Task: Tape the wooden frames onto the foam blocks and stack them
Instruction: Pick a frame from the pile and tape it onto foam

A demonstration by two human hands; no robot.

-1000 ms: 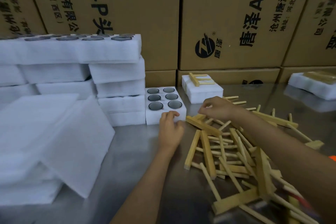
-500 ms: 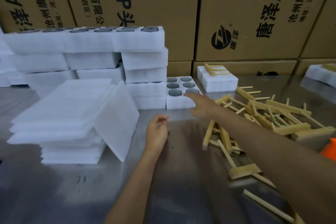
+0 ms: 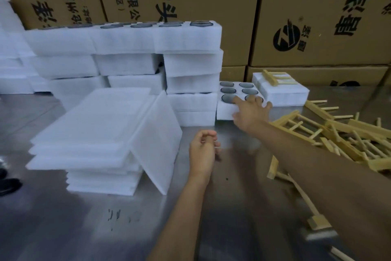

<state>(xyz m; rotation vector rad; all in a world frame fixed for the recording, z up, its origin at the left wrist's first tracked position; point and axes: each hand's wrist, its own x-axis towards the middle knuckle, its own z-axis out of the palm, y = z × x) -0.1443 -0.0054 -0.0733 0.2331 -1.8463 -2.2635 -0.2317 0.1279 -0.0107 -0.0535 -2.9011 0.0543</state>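
The right hand spreads relaxed fingers onto a six-hole foam block, wooden frames piled just right. The left hand hovers nearer, loosely curled, empty. Grasp both sides before lifting.

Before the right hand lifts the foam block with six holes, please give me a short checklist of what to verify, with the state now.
1. Right hand on the six-hole foam block: ok, fingers spread over its top.
2. Firm grip on the block: cannot tell.
3. Left hand free: ok, loosely curled, holding nothing.
4. Wooden frames within reach: ok, piled beside the right arm.
5. Tape visible: not ok, none seen.
6. Bare steel table in front: ok.
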